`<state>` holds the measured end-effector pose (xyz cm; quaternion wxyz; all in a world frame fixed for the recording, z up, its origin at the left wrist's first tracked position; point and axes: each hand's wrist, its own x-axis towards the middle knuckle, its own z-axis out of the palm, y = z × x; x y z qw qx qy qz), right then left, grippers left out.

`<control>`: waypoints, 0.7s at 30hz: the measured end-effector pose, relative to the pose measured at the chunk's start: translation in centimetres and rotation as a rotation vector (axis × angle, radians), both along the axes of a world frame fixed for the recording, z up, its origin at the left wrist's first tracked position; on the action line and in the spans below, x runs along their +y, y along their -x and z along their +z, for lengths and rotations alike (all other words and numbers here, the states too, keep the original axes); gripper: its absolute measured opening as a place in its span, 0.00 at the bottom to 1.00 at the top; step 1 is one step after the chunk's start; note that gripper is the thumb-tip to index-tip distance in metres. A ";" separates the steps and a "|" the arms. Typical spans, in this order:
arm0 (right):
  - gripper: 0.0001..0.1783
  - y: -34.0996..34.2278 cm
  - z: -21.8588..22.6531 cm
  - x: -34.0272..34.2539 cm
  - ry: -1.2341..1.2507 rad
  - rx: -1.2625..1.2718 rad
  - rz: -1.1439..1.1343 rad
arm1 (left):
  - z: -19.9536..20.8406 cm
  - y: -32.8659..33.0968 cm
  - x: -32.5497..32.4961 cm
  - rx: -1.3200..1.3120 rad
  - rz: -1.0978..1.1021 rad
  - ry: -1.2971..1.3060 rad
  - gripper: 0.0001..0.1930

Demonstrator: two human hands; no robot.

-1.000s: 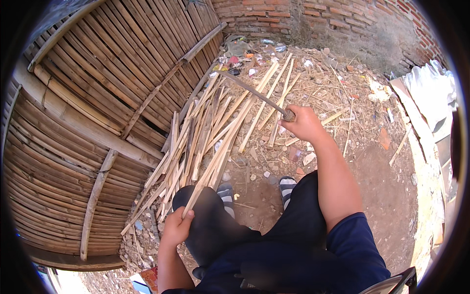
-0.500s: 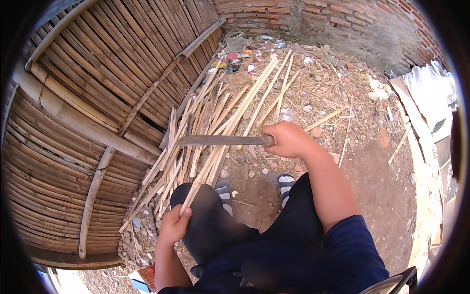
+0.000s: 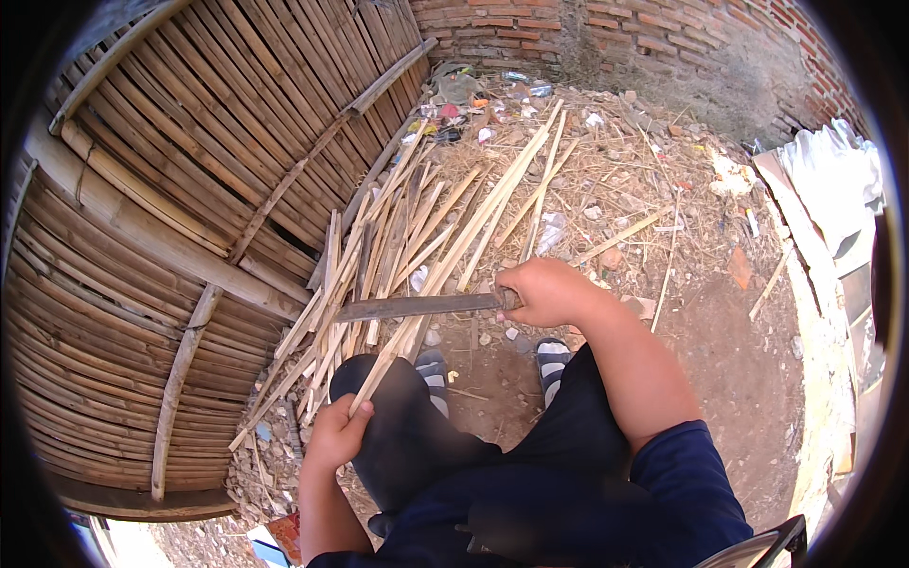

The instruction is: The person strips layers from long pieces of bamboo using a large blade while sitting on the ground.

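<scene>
My right hand [image 3: 551, 292] is closed around the handle of a machete [image 3: 417, 308]. Its dark, worn blade points left and lies across a long pale bamboo strip [image 3: 385, 358]. My left hand [image 3: 338, 431] grips the near end of that strip beside my left knee. From there the strip slants up and away to the right, over the ground. Under and left of the blade lies a loose pile of split bamboo strips [image 3: 379, 232], overlapping at many angles. Whether the blade's edge touches the strip I cannot tell.
A bamboo-slat wall [image 3: 189, 189] rises close on the left. At the back stands a brick wall [image 3: 521, 38]. Straw, stones and litter cover the ground [image 3: 625, 170]. White sheeting [image 3: 833, 180] hangs at the right. My feet in striped socks [image 3: 554, 364] are below the blade.
My right hand has drawn the machete nearer to me, down along the held strip. My left hand keeps its place and grip.
</scene>
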<state>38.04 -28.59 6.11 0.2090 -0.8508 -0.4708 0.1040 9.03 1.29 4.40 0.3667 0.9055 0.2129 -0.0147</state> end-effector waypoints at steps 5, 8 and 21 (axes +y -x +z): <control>0.19 -2.9 1.5 -1.9 -0.077 -0.013 -0.272 | 0.0 1.1 -1.0 -0.115 0.018 -0.139 0.21; 0.22 -4.7 1.4 -4.1 -0.197 0.022 -0.544 | -0.5 0.6 -0.4 -0.117 -0.014 -0.111 0.22; 0.27 -0.1 1.8 0.4 0.020 0.065 -0.003 | -0.3 0.5 0.2 -0.006 0.015 0.075 0.21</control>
